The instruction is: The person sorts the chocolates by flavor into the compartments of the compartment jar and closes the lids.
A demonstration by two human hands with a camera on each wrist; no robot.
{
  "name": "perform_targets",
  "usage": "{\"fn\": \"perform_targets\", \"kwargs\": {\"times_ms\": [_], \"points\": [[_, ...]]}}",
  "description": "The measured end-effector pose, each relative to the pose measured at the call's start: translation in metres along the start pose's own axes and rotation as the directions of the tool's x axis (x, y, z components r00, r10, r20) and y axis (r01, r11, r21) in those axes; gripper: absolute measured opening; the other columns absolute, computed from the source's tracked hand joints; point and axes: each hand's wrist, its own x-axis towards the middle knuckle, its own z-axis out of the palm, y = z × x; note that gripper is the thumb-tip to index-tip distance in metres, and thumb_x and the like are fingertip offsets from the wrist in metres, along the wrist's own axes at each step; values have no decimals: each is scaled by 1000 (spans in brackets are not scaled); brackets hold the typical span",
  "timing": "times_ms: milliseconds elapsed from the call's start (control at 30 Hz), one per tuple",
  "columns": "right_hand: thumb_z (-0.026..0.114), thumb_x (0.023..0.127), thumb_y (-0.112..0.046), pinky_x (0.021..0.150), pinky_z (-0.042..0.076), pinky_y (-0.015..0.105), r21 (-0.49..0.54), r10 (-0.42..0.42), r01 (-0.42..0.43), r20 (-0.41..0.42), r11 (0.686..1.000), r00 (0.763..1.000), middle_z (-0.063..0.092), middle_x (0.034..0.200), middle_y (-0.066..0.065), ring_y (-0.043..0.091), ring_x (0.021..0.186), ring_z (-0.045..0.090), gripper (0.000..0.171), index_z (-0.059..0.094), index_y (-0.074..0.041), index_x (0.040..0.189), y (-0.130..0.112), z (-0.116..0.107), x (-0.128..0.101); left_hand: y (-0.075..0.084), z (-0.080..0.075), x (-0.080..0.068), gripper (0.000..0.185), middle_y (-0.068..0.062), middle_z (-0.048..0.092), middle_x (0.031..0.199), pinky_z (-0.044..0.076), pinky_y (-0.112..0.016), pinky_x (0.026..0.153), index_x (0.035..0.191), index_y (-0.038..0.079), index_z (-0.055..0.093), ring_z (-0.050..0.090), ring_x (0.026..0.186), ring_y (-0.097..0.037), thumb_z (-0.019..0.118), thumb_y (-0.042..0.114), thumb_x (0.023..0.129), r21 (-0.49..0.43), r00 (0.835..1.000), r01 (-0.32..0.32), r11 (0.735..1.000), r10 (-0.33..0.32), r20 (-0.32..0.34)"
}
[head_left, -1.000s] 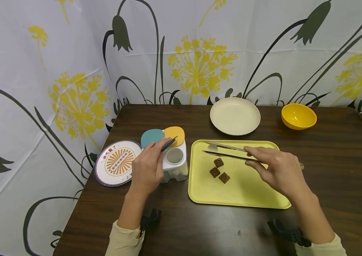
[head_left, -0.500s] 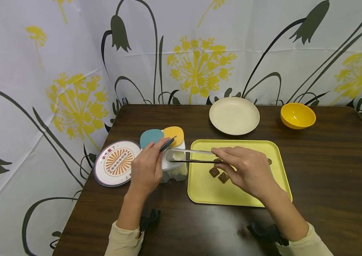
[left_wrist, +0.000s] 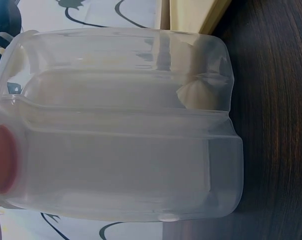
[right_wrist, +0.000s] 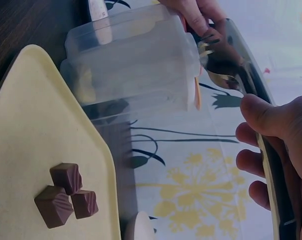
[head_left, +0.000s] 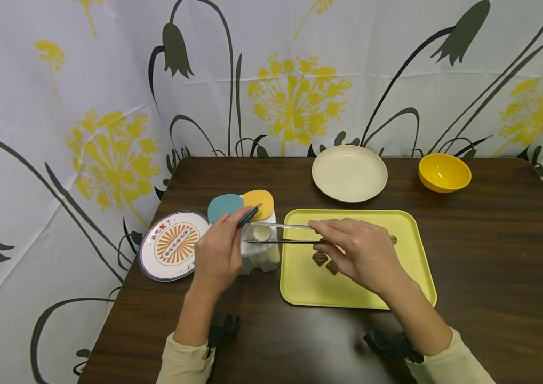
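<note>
My left hand (head_left: 217, 255) holds the raised dark-blue lid (head_left: 248, 216) of a white storage box with clear compartments (head_left: 260, 261). A pair of serving tongs (head_left: 287, 226) is in my right hand (head_left: 360, 250), gripped between thumb and fingers. Their fork and spoon ends (right_wrist: 221, 80) hover over the uncovered compartment, apart from each other. Inside that opening a pale piece (head_left: 261, 232) shows; the left wrist view has a pale, pleated-looking piece (left_wrist: 198, 95) low in the box. Dark ridged chocolates (right_wrist: 53, 207) sit together on the yellow tray (head_left: 310, 290), partly under my right hand.
Teal (head_left: 225, 207) and yellow lids (head_left: 258, 200) cover two other compartments. A patterned plate (head_left: 173, 245) lies left of the box. Behind the tray are a cream plate (head_left: 350, 173) and a yellow bowl (head_left: 444, 173), near the table's back edge.
My right hand has carried the tongs left, from over the tray to above the uncovered compartment. A pale piece now shows in the opening. My left hand has stayed at the lid.
</note>
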Motion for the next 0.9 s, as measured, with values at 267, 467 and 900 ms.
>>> {"fn": "perform_targets", "kwargs": {"times_ms": [267,467,900], "points": [[83,77,-20,51,48,32,-23,-1,2,6,1000,1000,72,106,-4,15,80,70,47,71,-16,122,1,1,-1,0,1,0,38,-10,70,116,47,-44,98,134,8,58,67,107,-24,43,15,100,-2,1000,-3,1000,3,-3],[83,78,-23,53,49,32,-23,14,-14,10,1000,1000,72,108,-4,15,80,69,50,69,-18,126,1,0,-3,-1,1,0,38,-11,69,117,48,-45,96,134,8,58,67,105,-27,42,16,100,5,1000,1,1000,0,-11],[85,74,-22,54,49,31,-10,70,-70,16,997,997,69,114,-3,14,84,68,62,63,-14,132,8,-11,-15,-1,1,0,38,-11,70,114,48,-43,97,133,9,59,67,105,-25,45,13,98,4,1000,-11,1000,11,-14]]}}
